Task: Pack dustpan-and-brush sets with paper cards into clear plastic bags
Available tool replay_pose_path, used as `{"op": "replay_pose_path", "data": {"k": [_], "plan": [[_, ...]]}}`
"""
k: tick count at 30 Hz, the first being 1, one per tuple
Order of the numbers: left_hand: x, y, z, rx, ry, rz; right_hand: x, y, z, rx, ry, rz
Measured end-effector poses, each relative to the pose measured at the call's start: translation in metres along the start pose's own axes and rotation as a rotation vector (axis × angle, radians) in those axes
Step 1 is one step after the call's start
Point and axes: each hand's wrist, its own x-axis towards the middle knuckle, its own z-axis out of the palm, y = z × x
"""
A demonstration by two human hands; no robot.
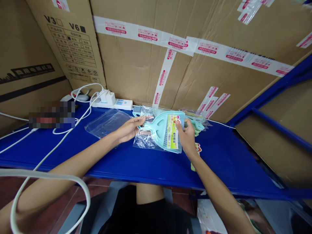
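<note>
A light blue dustpan (159, 128) is held above the blue table, its handle to the left and its wide edge to the right. My left hand (129, 129) is closed about the handle end. With the thumb over a yellow-and-white label card (172, 135), my right hand (187, 135) grips the wide edge. Bluish bristles of a small brush show beside the card. Clear plastic wrapping (143, 140) lies under the dustpan; whether it encloses any part of it I cannot tell. Another clear plastic bag (107, 125) rests flat to the left of my left hand.
Behind my right hand lie more green wrapped pieces (198, 125), and a loose label card (192, 165) is near the right forearm. A white power strip (123, 104) with cables (60, 146) sits at the back left. Taped cardboard (136, 68) walls the rear.
</note>
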Motion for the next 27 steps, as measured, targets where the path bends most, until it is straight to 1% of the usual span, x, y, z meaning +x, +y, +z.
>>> {"op": "replay_pose_path", "data": {"k": [4,6,8,11,13,16,18,20,22,24,27], "plan": [[0.001,0.001,0.002,-0.058,0.028,0.001,0.0,-0.001,-0.001,-0.069,0.044,-0.116],[0.0,0.0,0.003,-0.077,0.058,-0.003,-0.001,-0.004,-0.001,-0.021,0.034,-0.103],[0.0,0.0,0.004,-0.069,0.096,-0.019,-0.002,-0.008,-0.001,0.087,0.004,-0.03],[0.001,0.001,0.005,-0.055,0.154,-0.034,-0.002,-0.014,-0.002,0.282,-0.051,0.127],[0.002,0.002,0.006,-0.067,0.195,-0.024,0.0,-0.017,-0.002,0.373,-0.105,0.232],[0.004,0.005,0.007,-0.087,0.246,-0.014,0.001,-0.022,-0.004,0.438,-0.216,0.356],[0.005,0.005,0.007,-0.091,0.286,-0.01,0.0,-0.024,-0.004,0.458,-0.251,0.39],[0.005,0.005,0.007,-0.1,0.331,-0.02,-0.001,-0.025,-0.003,0.471,-0.239,0.386],[0.005,0.005,0.007,-0.102,0.347,-0.057,-0.001,-0.025,-0.004,0.47,-0.204,0.355],[0.005,0.007,0.006,-0.082,0.336,-0.08,0.0,-0.025,-0.005,0.458,-0.157,0.306],[0.005,0.013,0.001,-0.038,0.302,-0.058,0.005,-0.024,-0.011,0.42,-0.107,0.234]]}}
